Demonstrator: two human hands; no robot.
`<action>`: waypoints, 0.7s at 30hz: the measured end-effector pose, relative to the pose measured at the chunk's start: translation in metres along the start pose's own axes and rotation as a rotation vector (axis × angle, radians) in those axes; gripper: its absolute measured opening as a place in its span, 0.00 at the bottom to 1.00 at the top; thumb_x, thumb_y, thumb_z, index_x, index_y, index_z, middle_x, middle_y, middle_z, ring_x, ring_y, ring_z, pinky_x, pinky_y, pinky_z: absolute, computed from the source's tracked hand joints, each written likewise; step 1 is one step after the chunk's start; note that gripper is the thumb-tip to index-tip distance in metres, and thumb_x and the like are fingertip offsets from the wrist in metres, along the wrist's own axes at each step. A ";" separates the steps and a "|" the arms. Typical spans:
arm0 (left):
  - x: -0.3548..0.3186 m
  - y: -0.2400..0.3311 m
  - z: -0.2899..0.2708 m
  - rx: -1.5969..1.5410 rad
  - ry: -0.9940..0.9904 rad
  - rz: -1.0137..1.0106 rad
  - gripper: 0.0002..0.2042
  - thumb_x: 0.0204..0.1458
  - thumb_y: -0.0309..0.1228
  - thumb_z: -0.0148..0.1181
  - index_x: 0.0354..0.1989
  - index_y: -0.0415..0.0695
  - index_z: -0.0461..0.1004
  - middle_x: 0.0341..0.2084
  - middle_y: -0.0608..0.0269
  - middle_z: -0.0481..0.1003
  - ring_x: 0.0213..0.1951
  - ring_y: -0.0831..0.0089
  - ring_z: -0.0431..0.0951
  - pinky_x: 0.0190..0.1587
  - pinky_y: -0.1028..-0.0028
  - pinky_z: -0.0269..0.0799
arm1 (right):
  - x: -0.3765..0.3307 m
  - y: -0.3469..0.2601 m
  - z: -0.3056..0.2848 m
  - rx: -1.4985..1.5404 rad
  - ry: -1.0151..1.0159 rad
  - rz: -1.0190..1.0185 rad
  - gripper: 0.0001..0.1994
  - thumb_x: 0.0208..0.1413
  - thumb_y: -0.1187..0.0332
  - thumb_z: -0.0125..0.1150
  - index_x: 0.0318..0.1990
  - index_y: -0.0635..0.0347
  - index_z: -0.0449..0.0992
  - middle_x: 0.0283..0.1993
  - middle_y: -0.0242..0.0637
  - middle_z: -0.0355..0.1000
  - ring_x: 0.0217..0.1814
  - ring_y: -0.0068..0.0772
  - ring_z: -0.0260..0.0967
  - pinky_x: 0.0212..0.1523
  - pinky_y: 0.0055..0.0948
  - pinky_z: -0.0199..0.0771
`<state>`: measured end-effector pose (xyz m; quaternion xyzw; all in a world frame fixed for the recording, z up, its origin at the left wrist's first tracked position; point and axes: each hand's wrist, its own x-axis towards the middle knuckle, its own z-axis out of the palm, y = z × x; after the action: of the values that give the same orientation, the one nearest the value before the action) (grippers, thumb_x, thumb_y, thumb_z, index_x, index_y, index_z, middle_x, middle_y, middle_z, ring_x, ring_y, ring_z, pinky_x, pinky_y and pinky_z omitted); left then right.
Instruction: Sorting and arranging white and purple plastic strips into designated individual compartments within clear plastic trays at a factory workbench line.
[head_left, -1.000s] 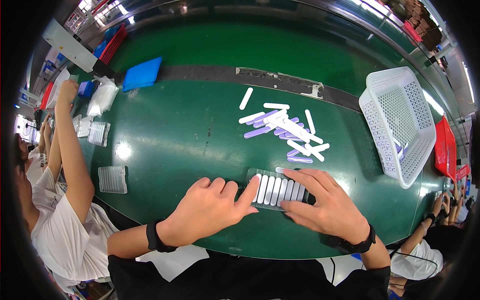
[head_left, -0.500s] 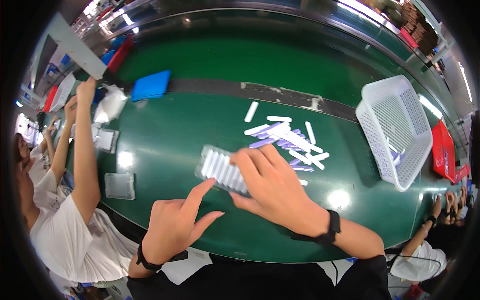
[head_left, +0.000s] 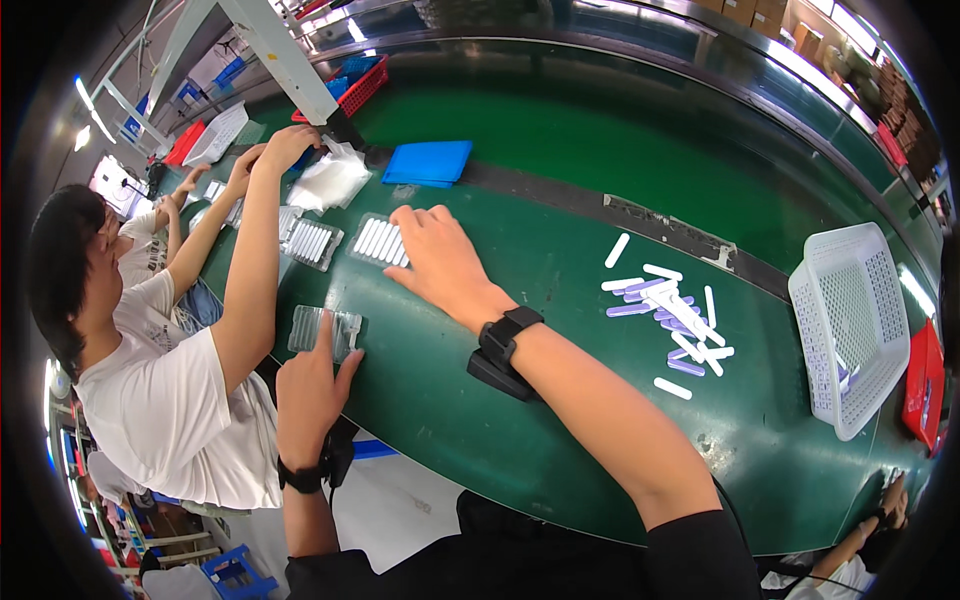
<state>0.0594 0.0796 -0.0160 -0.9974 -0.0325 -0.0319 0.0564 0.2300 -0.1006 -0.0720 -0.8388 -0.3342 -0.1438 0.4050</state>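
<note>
**A:** Where is the right hand point(head_left: 437, 262)?

**B:** Stretched far out to the person's left across the green table point(head_left: 480, 400). It lies flat, palm down, fingers loosely spread, with the fingertips resting on the right end of a filled tray point(head_left: 378, 240) of white sticks. It presses on the tray; it is not clamped round it.

**A:** And the left hand point(head_left: 312, 385)?

**B:** At the near edge of the table. The forefinger points up and touches an empty clear tray point(head_left: 322, 330) that lies right at that edge. The other fingers are curled in, and the hand grips nothing.

**A:** So the two hands are apart?

**B:** Yes, each on its own tray. The filled tray sits further in from the near edge, above and a little to the right of the empty one.

**A:** What else is around there?

**B:** Just left of the filled tray is a second filled tray point(head_left: 313, 243). Behind them lie a heap of clear bags point(head_left: 330, 180) and a blue tray point(head_left: 430, 162) by the dark strip that runs across the table. A co-worker point(head_left: 160, 390) in a white shirt sits on the left, arms reaching to the bags.

**A:** And on the right side?

**B:** A loose pile of white and purple sticks point(head_left: 672, 310) lies well apart from both hands. Beyond it, near the right edge, stands a white basket point(head_left: 850, 330).
</note>
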 end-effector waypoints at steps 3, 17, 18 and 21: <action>0.009 0.004 0.010 -0.048 0.019 0.055 0.35 0.61 0.48 0.63 0.62 0.25 0.69 0.20 0.43 0.76 0.24 0.47 0.79 0.29 0.55 0.72 | -0.005 -0.006 -0.003 0.098 -0.035 0.032 0.31 0.47 0.63 0.79 0.54 0.65 0.67 0.50 0.49 0.74 0.56 0.52 0.69 0.59 0.43 0.72; -0.041 0.077 -0.036 -0.408 -0.269 0.325 0.29 0.49 0.34 0.75 0.57 0.29 0.74 0.12 0.63 0.69 0.15 0.61 0.72 0.22 0.65 0.64 | -0.126 -0.020 -0.222 -0.169 -0.047 0.195 0.19 0.55 0.63 0.72 0.50 0.62 0.73 0.43 0.46 0.75 0.48 0.51 0.75 0.49 0.43 0.74; -0.040 0.086 -0.035 -0.378 -0.232 0.387 0.29 0.49 0.36 0.76 0.56 0.32 0.75 0.12 0.65 0.69 0.14 0.63 0.71 0.21 0.67 0.63 | -0.135 -0.015 -0.229 -0.158 -0.022 0.245 0.19 0.55 0.64 0.72 0.49 0.62 0.74 0.42 0.45 0.75 0.46 0.51 0.75 0.48 0.43 0.74; -0.028 0.122 -0.032 -0.356 -0.096 0.614 0.30 0.48 0.43 0.77 0.52 0.32 0.77 0.12 0.65 0.69 0.13 0.66 0.70 0.20 0.69 0.64 | -0.152 -0.003 -0.243 -0.260 -0.026 0.331 0.15 0.56 0.64 0.71 0.46 0.61 0.75 0.38 0.42 0.75 0.42 0.49 0.76 0.42 0.43 0.74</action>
<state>0.0382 -0.0463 0.0009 -0.9552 0.2721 0.0282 -0.1127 0.1236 -0.3547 0.0050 -0.9292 -0.1758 -0.1062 0.3071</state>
